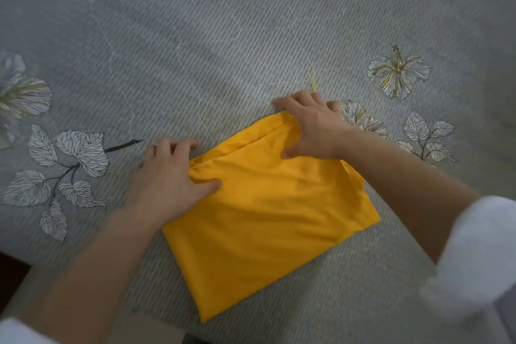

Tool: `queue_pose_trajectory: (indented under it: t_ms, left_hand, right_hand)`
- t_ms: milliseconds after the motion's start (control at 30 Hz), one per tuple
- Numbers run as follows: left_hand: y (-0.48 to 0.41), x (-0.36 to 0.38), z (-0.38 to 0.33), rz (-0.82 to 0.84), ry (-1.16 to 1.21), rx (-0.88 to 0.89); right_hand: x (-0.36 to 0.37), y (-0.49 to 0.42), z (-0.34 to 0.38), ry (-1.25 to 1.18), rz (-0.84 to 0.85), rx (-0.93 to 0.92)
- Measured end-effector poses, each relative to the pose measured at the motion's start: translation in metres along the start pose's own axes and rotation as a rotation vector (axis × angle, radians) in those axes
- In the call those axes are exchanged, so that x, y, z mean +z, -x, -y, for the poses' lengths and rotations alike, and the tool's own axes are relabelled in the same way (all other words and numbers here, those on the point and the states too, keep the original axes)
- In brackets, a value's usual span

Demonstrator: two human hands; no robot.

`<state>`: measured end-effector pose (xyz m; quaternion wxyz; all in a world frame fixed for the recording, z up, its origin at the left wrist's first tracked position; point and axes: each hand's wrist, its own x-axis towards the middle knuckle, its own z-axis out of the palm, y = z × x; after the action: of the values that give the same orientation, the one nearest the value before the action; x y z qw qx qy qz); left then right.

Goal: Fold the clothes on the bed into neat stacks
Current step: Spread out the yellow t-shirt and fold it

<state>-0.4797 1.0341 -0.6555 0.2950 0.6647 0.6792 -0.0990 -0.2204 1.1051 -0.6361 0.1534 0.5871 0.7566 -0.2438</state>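
A yellow garment (pixel 268 212) lies folded into a rough rectangle on the grey bed cover (pixel 195 36), near the bed's front edge. My left hand (pixel 170 176) pinches the garment's far left corner, thumb on top of the cloth and fingers curled under the edge. My right hand (pixel 312 126) grips the far right corner the same way, with the cloth bunched under it. A thin yellow thread (pixel 313 82) sticks out just beyond my right hand.
The quilted bed cover carries printed leaves (pixel 67 165) at the left and a flower (pixel 398 72) with more leaves at the right. The bed's front edge (pixel 25 260) runs along the lower left, with dark floor beyond. White sleeves show on both arms.
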Motion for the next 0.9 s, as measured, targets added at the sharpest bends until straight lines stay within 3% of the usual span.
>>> queue_pose_trajectory:
  t_ms: [133, 233, 400, 533, 900]
  left_hand:
    - [-0.008, -0.001, 0.002, 0.098, 0.159, 0.022]
    - [-0.005, -0.004, -0.001, 0.142, 0.225, 0.108]
    - [0.02, -0.026, -0.009, 0.142, 0.321, 0.26]
    - [0.057, -0.057, -0.032, 0.139, 0.243, 0.422]
    - [0.191, -0.097, -0.124, 0.076, 0.026, 0.643]
  right_hand:
    - [0.003, -0.01, 0.004, 0.027, 0.153, 0.053]
    - [0.004, 0.003, 0.006, 0.073, 0.158, 0.007]
    - [-0.007, 0.064, 0.001, -0.108, 0.062, 0.002]
    - [-0.019, 0.136, 0.004, -0.124, -0.076, 0.061]
    - [0.011, 0.356, 0.031, -0.527, -0.447, 0.488]
